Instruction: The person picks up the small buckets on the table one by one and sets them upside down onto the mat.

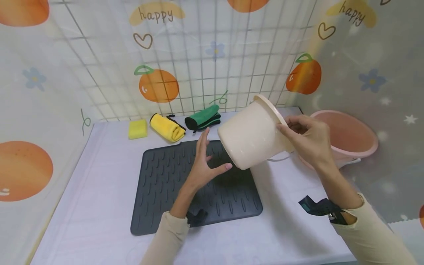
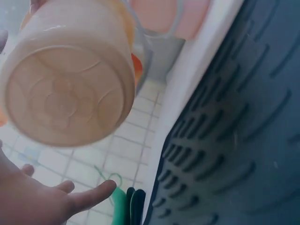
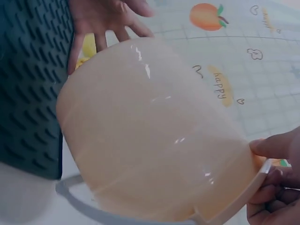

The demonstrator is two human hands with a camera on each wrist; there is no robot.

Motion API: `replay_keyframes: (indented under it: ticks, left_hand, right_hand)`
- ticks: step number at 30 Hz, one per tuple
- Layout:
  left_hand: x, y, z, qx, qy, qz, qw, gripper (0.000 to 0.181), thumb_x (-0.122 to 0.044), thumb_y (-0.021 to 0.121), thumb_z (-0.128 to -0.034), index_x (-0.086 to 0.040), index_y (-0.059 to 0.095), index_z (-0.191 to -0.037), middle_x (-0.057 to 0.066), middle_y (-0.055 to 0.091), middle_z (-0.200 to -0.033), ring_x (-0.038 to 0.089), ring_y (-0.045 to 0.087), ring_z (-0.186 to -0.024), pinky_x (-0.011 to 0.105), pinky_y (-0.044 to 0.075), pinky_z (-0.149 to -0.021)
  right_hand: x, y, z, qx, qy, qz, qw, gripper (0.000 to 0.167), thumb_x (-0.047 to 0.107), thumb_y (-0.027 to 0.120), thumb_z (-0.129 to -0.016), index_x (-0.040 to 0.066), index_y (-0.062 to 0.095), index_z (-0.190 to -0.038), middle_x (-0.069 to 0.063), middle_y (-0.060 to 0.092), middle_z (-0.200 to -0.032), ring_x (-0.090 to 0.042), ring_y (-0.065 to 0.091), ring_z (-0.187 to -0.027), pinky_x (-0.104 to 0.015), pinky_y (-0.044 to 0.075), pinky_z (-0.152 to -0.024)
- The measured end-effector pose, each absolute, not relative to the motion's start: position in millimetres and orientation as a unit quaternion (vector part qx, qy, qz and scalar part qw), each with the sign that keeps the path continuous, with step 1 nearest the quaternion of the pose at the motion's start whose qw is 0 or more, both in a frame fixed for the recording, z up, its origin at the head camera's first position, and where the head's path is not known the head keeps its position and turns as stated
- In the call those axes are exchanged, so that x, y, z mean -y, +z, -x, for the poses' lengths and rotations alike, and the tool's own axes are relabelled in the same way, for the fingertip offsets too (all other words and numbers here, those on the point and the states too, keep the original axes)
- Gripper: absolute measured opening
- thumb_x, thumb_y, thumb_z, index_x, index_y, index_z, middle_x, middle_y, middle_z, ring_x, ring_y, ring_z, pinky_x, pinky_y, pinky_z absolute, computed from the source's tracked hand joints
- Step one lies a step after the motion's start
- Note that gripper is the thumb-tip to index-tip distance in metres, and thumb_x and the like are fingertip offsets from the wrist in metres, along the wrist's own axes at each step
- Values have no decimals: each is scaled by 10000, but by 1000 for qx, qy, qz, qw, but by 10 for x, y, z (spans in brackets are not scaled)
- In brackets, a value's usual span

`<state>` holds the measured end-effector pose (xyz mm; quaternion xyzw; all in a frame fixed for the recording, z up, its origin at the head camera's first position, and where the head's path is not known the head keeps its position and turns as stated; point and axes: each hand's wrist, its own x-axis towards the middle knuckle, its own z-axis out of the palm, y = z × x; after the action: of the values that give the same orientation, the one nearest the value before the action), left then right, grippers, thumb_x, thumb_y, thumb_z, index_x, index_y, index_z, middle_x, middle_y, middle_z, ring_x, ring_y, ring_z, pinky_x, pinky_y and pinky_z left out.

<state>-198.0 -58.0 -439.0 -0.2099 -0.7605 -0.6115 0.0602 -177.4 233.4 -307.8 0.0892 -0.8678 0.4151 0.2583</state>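
Observation:
A cream plastic bucket (image 1: 251, 132) is tilted on its side in the air, over the right part of a dark ridged mat (image 1: 159, 184). My right hand (image 1: 309, 138) grips its rim, thumb on the outer wall. The base (image 2: 65, 98), with a moulded pattern, faces the left wrist camera. A grey handle (image 3: 108, 215) hangs from the rim in the right wrist view. Near the base, my left hand (image 1: 205, 162) is spread with its fingers straight, apart from the bucket and holding nothing.
A pink bucket (image 1: 347, 132) stands at the right of the white table (image 1: 96, 191). Along the back lie a yellow sponge (image 1: 137, 129), a rolled yellow cloth (image 1: 167, 127) and a rolled green cloth (image 1: 202, 117). Behind them rises a wire grid under a printed curtain (image 1: 109, 73).

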Motion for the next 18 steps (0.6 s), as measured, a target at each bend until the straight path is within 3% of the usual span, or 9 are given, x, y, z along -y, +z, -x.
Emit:
replay_keyframes:
  ticks: [6, 13, 15, 18]
  left_hand:
    - [509, -4375, 2014, 716, -653, 242, 58, 1279, -741, 774, -661, -414, -44, -1588, -111, -69, -1631, 283, 98, -1494, 658, 371, -1030]
    - [450, -4340, 2005, 671, -683, 275, 88, 1324, -636, 820, -705, -221, -55, -1608, -25, -113, -1634, 360, 159, -1454, 651, 439, -957]
    - [446, -4326, 2007, 661, -694, 273, 88, 1309, -631, 820, -708, -235, -46, -1605, -44, -85, -1634, 347, 200, -1435, 628, 461, -946]
    - [461, -4319, 2017, 643, -717, 261, 68, 1251, -598, 836, -712, -351, -15, -1594, -93, -1, -1619, 301, 259, -1407, 568, 495, -940]
  right_hand:
    - [-2253, -3141, 1732, 845, 468, -68, 249, 273, 198, 812, -861, -8, 752, -1029, -121, 681, -863, -139, 609, -686, -151, 535, -617]
    - [-2187, -3204, 1680, 832, 501, -37, 233, 311, 238, 800, -875, 9, 750, -1079, -45, 687, -866, -161, 604, -722, -168, 548, -646]
    - [-2172, -3222, 1682, 830, 506, -43, 231, 310, 217, 801, -874, 2, 749, -1092, -41, 691, -872, -160, 607, -723, -168, 549, -651]
    - [-2158, -3247, 1694, 827, 511, -56, 227, 300, 190, 802, -872, 1, 748, -1099, -44, 692, -879, -161, 606, -721, -172, 552, -651]
